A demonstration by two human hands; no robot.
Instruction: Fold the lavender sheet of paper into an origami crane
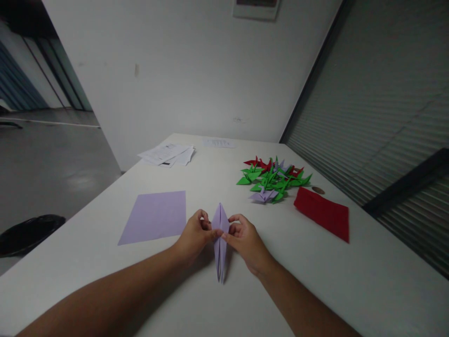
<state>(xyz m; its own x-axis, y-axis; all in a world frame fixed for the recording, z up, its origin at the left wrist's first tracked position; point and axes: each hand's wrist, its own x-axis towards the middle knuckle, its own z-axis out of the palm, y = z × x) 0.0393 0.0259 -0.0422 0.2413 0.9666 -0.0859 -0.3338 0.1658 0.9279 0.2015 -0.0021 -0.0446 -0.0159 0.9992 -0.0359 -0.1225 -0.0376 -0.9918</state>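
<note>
A narrow, partly folded lilac paper (pixel 220 241) lies lengthwise on the white table (pixel 105 262), its point aimed away from me. My left hand (pixel 195 235) pinches its left edge near the middle with thumb and fingertips. My right hand (pixel 245 239) pinches the right edge at the same height. Both hands are closed on the paper and rest on the table.
A flat lilac sheet (pixel 154 216) lies to the left. A red paper stack (pixel 323 213) lies to the right, beside a small brown disc (pixel 318 190). A heap of folded green, red and lilac cranes (pixel 273 179) sits beyond. White papers (pixel 168 154) lie at the far end.
</note>
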